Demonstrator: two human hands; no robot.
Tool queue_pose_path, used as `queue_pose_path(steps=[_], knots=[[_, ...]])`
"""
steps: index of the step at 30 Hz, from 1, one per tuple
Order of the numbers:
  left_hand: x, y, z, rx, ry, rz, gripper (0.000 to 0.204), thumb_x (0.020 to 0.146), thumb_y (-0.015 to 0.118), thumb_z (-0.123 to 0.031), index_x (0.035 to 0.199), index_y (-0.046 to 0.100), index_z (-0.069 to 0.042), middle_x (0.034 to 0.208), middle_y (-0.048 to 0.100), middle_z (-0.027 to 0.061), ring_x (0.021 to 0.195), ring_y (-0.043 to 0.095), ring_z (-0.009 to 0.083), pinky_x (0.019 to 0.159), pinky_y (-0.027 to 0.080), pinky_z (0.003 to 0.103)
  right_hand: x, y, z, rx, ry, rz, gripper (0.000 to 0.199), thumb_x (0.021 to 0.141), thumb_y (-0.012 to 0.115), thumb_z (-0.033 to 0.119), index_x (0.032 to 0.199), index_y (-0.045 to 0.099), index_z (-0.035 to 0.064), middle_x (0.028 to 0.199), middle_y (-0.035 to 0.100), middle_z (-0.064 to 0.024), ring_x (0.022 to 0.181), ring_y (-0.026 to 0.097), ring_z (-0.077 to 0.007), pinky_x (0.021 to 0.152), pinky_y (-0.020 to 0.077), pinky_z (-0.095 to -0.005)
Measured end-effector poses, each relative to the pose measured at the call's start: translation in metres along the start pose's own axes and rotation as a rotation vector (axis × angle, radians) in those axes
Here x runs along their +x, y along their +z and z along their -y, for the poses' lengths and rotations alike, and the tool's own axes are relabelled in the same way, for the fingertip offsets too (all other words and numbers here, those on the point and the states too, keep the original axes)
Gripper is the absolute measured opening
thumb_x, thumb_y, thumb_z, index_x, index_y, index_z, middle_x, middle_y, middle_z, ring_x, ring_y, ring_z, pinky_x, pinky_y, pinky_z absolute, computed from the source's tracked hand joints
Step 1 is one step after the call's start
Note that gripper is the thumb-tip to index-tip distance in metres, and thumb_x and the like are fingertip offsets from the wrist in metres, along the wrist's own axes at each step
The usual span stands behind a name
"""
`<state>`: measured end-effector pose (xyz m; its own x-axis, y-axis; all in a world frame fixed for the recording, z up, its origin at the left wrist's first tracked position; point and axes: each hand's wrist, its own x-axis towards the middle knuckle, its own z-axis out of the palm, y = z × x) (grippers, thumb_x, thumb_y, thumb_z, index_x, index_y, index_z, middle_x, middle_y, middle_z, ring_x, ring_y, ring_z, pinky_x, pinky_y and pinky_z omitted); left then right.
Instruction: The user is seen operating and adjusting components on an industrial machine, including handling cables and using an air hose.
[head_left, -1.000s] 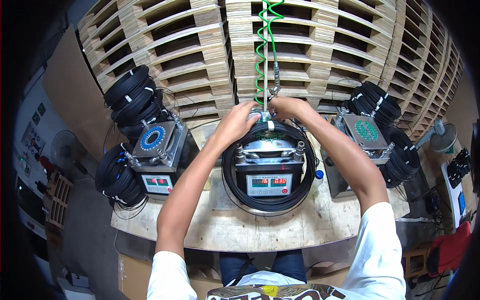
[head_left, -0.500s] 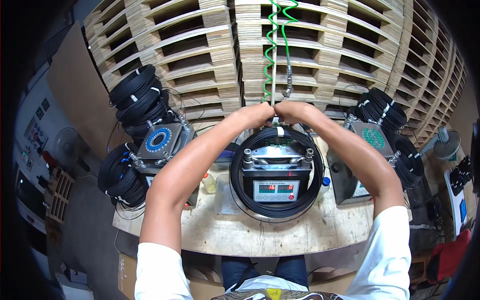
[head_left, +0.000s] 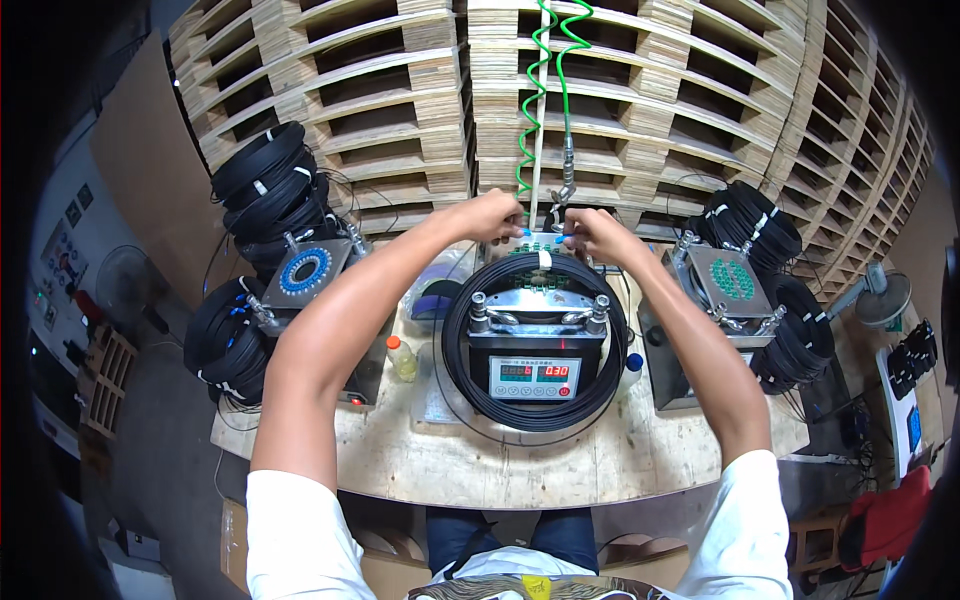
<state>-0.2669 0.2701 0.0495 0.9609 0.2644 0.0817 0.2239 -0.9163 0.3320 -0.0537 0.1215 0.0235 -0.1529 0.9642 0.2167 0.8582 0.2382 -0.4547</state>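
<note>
My left hand [head_left: 497, 216] is closed in a pinch on a small blue cable connector [head_left: 525, 232], behind the middle machine. A few centimetres to its right, my right hand [head_left: 597, 236] pinches another small blue piece [head_left: 564, 239], which looks like a matching connector. Both hands hover over the back of a metal plate [head_left: 545, 241] with several green connectors in it. A coil of black cable [head_left: 462, 368] with a white tie hangs around the machine [head_left: 535, 352], which has a lit red display. The fingertips are partly hidden.
Similar machines stand at the left [head_left: 306, 276] and right [head_left: 733, 279], with black cable coils [head_left: 262, 165] beside them. A bottle with an orange cap [head_left: 402, 360] and one with a blue cap [head_left: 631, 372] flank the middle machine. Green air hoses [head_left: 566, 90] hang before stacked wooden pallets [head_left: 390, 75].
My hands, close together before, have moved apart, and blue pieces now show at their fingertips. The machine's display reading has changed. The whole view has shifted slightly.
</note>
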Motion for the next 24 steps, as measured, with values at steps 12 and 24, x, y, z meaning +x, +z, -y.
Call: queue_pose_path(steps=[12,24], knots=[[-0.068,0.007,-0.025,-0.653,-0.174,-0.822,0.029,0.1,0.059,-0.02,0.121,0.069,-0.002,0.078,0.074,0.0076,0.073,0.068,0.0109,0.068,0.054,0.028,-0.026,-0.015,-0.01,0.354,0.031,-0.365,0.036,0.092,0.059,-0.002,0.127,0.066,0.0045,0.094,0.075,-0.0151,0.084,0.069,-0.0163,0.08,0.0525,-0.0308],[-0.026,0.057,-0.074,-0.381,0.097,-0.752,0.018,0.095,0.065,-0.013,0.095,0.066,0.005,0.084,0.071,0.0217,0.08,0.07,0.0371,0.072,0.053,0.042,-0.034,0.044,0.062,0.052,-0.164,-0.604,0.033,0.095,0.059,0.004,0.127,0.059,0.0035,0.096,0.065,-0.0275,0.09,0.06,-0.046,0.076,0.0479,-0.0505]])
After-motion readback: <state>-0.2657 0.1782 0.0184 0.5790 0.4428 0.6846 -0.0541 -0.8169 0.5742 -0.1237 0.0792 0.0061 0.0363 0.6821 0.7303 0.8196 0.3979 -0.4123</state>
